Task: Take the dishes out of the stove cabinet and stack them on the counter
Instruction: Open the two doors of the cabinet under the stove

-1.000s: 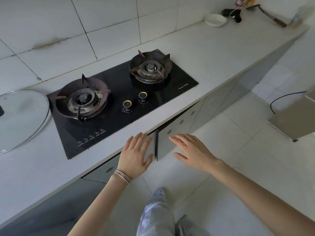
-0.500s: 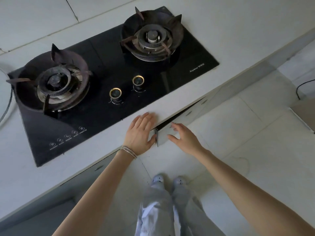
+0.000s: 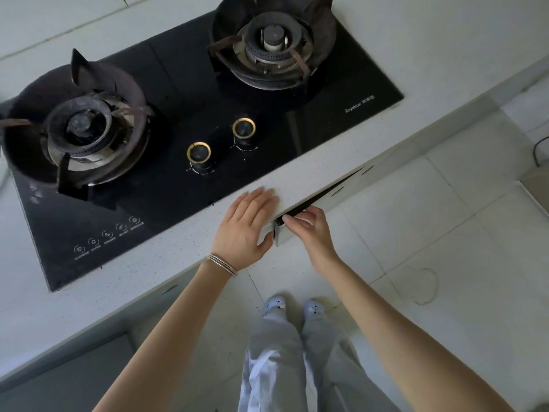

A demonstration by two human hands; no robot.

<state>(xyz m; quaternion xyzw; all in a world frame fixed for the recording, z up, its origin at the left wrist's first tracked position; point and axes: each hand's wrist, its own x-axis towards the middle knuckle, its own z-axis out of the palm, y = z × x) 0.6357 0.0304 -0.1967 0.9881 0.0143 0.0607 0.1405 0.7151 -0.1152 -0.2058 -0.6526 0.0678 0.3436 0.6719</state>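
Under the black two-burner stove (image 3: 267, 120) the grey cabinet door (image 3: 335, 191) stands slightly ajar, with a dark gap along its top edge. My right hand (image 3: 309, 230) has its fingers curled over the top corner of that door. My left hand (image 3: 246, 230) lies flat, fingers spread, on the front edge of the white counter (image 3: 401, 31), its thumb beside the door corner. Silver bangles circle the left wrist. No dishes are visible; the cabinet's inside is hidden.
Two gold-ringed knobs (image 3: 221, 141) sit at the stove's front. My legs and slippers (image 3: 294, 307) stand on the tiled floor right of the counter. A dark cable (image 3: 539, 150) lies at the right edge. Another cabinet front (image 3: 68, 379) runs lower left.
The camera has tilted down and moved closer to the stove. My left hand has come to rest on the counter edge, and my right hand has closed its fingers on the door's top corner.
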